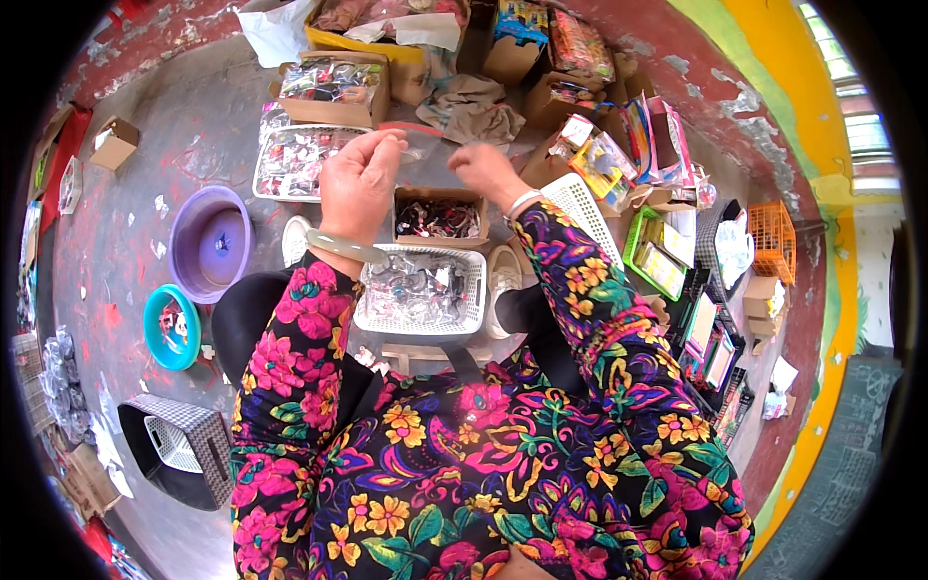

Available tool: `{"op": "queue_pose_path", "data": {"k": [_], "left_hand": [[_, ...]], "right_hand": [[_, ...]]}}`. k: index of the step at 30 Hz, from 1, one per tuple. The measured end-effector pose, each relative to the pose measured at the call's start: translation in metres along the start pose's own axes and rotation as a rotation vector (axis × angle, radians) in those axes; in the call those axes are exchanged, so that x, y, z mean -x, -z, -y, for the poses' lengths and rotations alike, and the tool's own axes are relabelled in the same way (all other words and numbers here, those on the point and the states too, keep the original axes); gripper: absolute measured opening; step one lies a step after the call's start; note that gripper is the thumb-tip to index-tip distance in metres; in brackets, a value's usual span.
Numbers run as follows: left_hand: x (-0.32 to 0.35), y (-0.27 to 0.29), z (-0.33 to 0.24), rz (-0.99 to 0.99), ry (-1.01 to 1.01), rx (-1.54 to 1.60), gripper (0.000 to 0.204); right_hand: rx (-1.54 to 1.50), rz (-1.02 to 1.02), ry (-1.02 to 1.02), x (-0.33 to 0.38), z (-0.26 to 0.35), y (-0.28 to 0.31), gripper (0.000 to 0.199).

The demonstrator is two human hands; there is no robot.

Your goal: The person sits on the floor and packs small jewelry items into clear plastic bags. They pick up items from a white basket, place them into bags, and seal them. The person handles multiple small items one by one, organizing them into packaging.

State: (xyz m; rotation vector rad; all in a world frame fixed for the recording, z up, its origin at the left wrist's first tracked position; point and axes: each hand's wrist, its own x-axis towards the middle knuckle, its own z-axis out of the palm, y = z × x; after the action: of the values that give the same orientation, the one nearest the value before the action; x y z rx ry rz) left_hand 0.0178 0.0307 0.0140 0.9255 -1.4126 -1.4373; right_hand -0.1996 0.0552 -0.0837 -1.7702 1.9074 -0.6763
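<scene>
My left hand (360, 186) is raised over the baskets, its fingers closed in a pinch on a small clear plastic bag (418, 143) with a red top strip. Just right of the bag is my right hand (488, 174), its fingers curled together and slightly blurred; what they hold, if anything, is too small to make out. Below both hands stands a white basket (476, 307) of small clear-wrapped pieces. Behind it a cardboard box (440, 239) holds a heap of small dark and red items. A second white basket (259, 184) with packaged pieces lies beyond my left hand.
A purple basin (184, 237) and a teal basin (153, 338) stand left, near a checked bin (217, 454). Filled cartons (382, 101) line the back. At right are a tilted white basket (578, 208), a green basket (633, 242), an orange crate (773, 242) and dark trays (701, 329).
</scene>
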Motion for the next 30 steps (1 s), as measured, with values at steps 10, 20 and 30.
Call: {"op": "queue_pose_path", "data": {"k": [10, 20, 30], "left_hand": [[0.015, 0.005, -0.018, -0.028, 0.076, 0.127, 0.019], [0.027, 0.002, -0.032, 0.015, 0.151, 0.086, 0.021], [0.028, 0.002, -0.032, 0.028, 0.173, 0.093, 0.021]], "right_hand": [[0.475, 0.37, -0.18, 0.017, -0.056, -0.091, 0.039], [0.672, 0.453, -0.218, 0.01, -0.084, -0.14, 0.027], [0.508, 0.442, -0.372, 0.002, -0.058, -0.089, 0.022]]}}
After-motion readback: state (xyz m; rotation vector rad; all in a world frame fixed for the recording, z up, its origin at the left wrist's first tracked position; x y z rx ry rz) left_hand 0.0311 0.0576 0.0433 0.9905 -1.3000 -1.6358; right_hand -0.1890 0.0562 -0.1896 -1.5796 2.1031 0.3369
